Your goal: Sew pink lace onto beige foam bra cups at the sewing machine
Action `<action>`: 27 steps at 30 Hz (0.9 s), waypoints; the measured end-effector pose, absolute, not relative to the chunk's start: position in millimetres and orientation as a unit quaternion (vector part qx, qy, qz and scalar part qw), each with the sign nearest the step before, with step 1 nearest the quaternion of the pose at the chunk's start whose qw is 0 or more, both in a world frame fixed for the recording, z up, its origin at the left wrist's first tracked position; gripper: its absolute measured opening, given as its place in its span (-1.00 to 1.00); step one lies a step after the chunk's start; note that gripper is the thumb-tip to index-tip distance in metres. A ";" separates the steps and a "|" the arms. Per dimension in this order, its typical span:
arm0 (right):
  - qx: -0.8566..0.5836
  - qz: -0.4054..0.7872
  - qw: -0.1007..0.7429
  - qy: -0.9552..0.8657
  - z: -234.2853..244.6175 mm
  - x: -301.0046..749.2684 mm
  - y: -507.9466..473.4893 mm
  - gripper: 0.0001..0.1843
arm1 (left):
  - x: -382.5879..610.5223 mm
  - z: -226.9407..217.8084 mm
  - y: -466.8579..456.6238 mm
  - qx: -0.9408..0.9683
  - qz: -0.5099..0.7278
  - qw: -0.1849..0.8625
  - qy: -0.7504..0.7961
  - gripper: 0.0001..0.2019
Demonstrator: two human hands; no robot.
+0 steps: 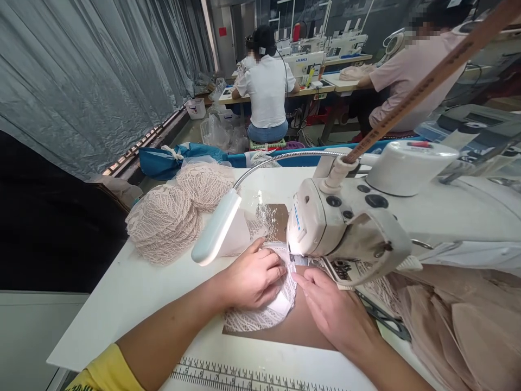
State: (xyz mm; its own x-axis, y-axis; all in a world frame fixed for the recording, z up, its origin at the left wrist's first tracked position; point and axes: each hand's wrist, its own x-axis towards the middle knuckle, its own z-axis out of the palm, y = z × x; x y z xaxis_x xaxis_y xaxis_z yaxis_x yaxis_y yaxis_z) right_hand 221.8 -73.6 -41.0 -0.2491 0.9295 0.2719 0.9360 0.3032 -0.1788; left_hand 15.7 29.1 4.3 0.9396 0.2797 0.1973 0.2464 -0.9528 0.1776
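A white lace cup piece [264, 319] lies under the head of a white sewing machine [315, 217], its scalloped edge close to the needle area. My left hand [255, 277] rests on the lace with its fingers curled and pressed down on it. On the other side of the edge, my right hand [331, 301] stretches its index finger out to touch the trim just in front of the presser foot. Its other fingers are bent, and its thumb is partly hidden. Beneath the lace is a brown plate [315, 328] on the white table.
Stacked lace cups [163, 222] stand at the left, near a lamp [217, 225] on a bent metal neck. Black scissors [385, 315] and beige mesh cloth [459, 320] lie at the right. A printed ruler [244, 377] runs along the front. Two people sit at machines beyond.
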 end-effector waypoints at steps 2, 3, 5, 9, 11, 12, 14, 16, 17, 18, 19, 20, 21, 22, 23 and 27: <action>-0.577 -0.013 0.154 -0.802 -34.8 221.1 -71.2 -0.50 | 15.4 3.6 31.5 0.982 0.110 0.070 0.138 -0.69; -0.572 -0.019 0.150 -0.806 -31.7 220.4 -69.8 -0.50 | 15.6 3.4 32.4 0.982 0.109 0.066 0.138 -0.69; -0.572 -0.040 0.149 -0.805 -27.7 218.6 -67.4 -0.51 | 16.9 3.2 33.4 0.983 0.107 0.054 0.136 -0.68; -0.589 -0.085 0.151 -0.790 -28.1 215.0 -65.1 -0.51 | 20.7 2.0 32.7 0.986 0.114 0.046 0.109 -0.64; -0.590 -0.105 0.147 -0.787 -30.0 213.9 -64.6 -0.52 | 22.0 0.8 32.2 0.988 0.113 0.050 0.096 -0.61; -0.590 -0.117 0.143 -0.786 -30.8 213.6 -64.4 -0.53 | 22.4 0.1 32.1 0.988 0.110 0.053 0.093 -0.59; -0.585 -0.137 0.136 -0.787 -31.8 213.1 -63.9 -0.53 | 22.9 -1.2 32.0 0.988 0.105 0.056 0.094 -0.59; -0.583 -0.149 0.134 -0.787 -32.1 212.6 -63.3 -0.53 | 23.2 -2.4 31.6 0.988 0.105 0.059 0.100 -0.60; -0.583 -0.151 0.133 -0.787 -32.2 212.3 -63.1 -0.53 | 23.3 -2.9 31.3 0.987 0.107 0.062 0.105 -0.61; -0.585 -0.151 0.132 -0.786 -32.2 212.1 -62.9 -0.53 | 23.4 -3.4 30.9 0.986 0.109 0.067 0.111 -0.61; -0.587 -0.149 0.133 -0.784 -32.2 211.8 -62.8 -0.53 | 23.5 -3.9 30.4 0.984 0.112 0.072 0.117 -0.61; -0.591 -0.146 0.133 -0.782 -32.1 211.7 -62.8 -0.53 | 23.6 -4.4 30.0 0.983 0.115 0.076 0.122 -0.62; -0.594 -0.142 0.135 -0.780 -32.0 211.7 -62.9 -0.53 | 23.5 -4.9 29.6 0.982 0.119 0.079 0.126 -0.62; -0.595 -0.139 0.139 -0.780 -31.9 211.9 -63.1 -0.54 | 23.4 -5.5 29.3 0.981 0.121 0.079 0.128 -0.63; -0.594 -0.137 0.144 -0.780 -31.8 212.3 -63.5 -0.54 | 23.2 -6.2 29.2 0.981 0.122 0.078 0.129 -0.63; -0.581 -0.131 0.155 -0.788 -32.3 215.7 -65.4 -0.55 | 22.0 -9.6 30.6 0.982 0.123 0.073 0.123 -0.63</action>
State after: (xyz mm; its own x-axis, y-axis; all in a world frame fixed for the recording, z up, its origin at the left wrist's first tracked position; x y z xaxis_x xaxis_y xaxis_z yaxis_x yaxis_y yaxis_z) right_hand 215.7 -65.4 -32.3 -0.2757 0.8754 0.3972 0.9568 0.2896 0.0257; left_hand 22.0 30.6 -9.6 0.9396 0.2600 0.2228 0.2244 -0.9591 0.1727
